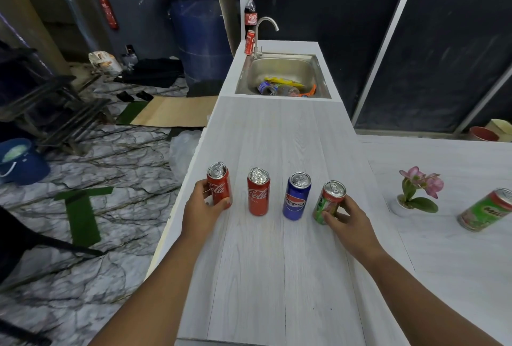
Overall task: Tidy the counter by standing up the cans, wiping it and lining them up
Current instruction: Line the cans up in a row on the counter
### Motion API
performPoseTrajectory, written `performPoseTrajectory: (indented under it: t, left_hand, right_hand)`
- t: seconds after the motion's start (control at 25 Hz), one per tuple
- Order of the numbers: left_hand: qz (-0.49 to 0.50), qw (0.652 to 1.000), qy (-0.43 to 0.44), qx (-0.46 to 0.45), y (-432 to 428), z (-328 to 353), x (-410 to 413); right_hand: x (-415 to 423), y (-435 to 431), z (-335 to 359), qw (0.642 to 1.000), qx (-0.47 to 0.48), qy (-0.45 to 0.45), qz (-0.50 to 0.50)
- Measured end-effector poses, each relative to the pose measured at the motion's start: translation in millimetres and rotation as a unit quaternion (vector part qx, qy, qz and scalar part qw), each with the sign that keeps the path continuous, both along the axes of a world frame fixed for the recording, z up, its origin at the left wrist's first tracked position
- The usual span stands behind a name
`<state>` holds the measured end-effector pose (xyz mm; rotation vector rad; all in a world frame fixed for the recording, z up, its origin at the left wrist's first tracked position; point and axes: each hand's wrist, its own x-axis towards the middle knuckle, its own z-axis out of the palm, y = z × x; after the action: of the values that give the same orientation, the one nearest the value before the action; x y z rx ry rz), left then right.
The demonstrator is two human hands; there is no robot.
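Now L hand (201, 208) grips end Coke can (219, 185), R hand (349, 221) grips green can (329, 201), both upright w/ two cans between on counter (277, 276), prob. squaring the row.

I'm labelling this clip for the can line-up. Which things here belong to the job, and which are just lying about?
Job:
left Coca-Cola can, in the left hand
second Coca-Cola can
Pepsi can
green can, in the right hand
counter

Lying about:
potted flower
Milo can, apart at the right
sink with litter
cola bottle
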<state>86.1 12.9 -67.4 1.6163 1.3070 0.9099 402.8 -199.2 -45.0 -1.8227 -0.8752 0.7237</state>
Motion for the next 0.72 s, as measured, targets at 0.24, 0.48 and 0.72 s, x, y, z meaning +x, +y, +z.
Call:
performPoseTrajectory:
  t: [0.24, 0.48, 0.72]
  left_hand:
    - [0.020, 1.000, -0.001, 0.005, -8.1, -0.3, 0.2]
    - [0.028, 0.999, 0.015, 0.008, -7.3, 0.9, 3.4]
    - [0.035, 0.999, 0.027, 0.013, -9.3, -2.1, 4.0]
  right_hand:
    - [3.1, -0.9, 0.8, 1.000, -0.012, -0.006, 0.012]
    - [5.5, -0.7, 1.5, 0.999, -0.025, -0.012, 0.022]
    - [7.3, 0.7, 1.5, 0.999, -0.031, -0.007, 0.030]
